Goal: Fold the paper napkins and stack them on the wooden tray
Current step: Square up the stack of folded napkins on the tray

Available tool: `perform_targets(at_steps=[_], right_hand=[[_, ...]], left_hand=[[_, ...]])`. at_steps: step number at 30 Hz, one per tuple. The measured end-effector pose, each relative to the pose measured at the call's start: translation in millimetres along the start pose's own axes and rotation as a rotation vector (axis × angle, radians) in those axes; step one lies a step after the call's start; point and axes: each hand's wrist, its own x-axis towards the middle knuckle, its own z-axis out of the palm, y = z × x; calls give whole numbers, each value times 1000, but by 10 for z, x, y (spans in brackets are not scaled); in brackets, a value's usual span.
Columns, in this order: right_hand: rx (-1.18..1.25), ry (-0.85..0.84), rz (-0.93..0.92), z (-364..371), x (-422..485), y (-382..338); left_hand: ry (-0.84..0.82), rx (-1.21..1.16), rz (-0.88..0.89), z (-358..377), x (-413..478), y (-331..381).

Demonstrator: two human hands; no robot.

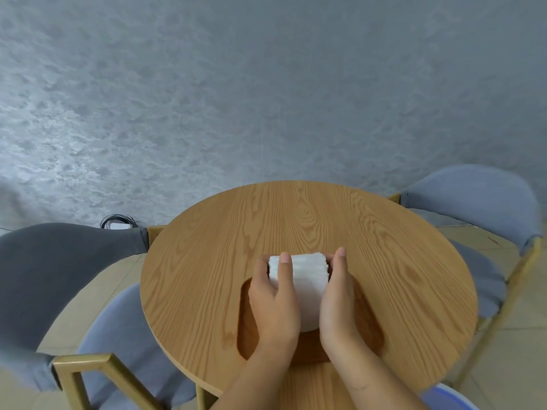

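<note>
On the round table [207,232] the left hand [273,303] cups one side of the napkin stack [305,279], thumb laid over its top and fingers closed against the paper. The stack sits over the wooden tray [245,321], its long axis running away from the person, probably to square its edges. The right hand [337,300] presses the opposite side, fingers closed likewise.

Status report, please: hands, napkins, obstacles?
Left hand and right hand clasp napkin stack. Stack over wooden tray. Nothing in the way.
</note>
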Motion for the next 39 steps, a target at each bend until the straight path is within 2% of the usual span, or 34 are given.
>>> perform_targets(at_steps=[5, 11, 16, 20, 29, 34, 39], right_hand=[[17, -1, 52, 44, -15, 35], [-10, 84, 54, -3, 98, 12], [1, 60, 76, -27, 106, 57], [17, 49, 121, -38, 114, 38], [107, 42, 185, -63, 102, 20], [107, -19, 217, -58, 71, 5], [86, -107, 260, -80, 51, 27]], left_hand=[[8, -44, -48, -25, 18, 15], [-238, -99, -97, -185, -40, 33], [-221, -164, -101, -248, -147, 74], [-388, -165, -133, -284, -128, 37], [-242, -64, -245, -259, -48, -72], [-312, -73, -279, -183, -72, -44], [-300, -40, -286, -176, -35, -30]])
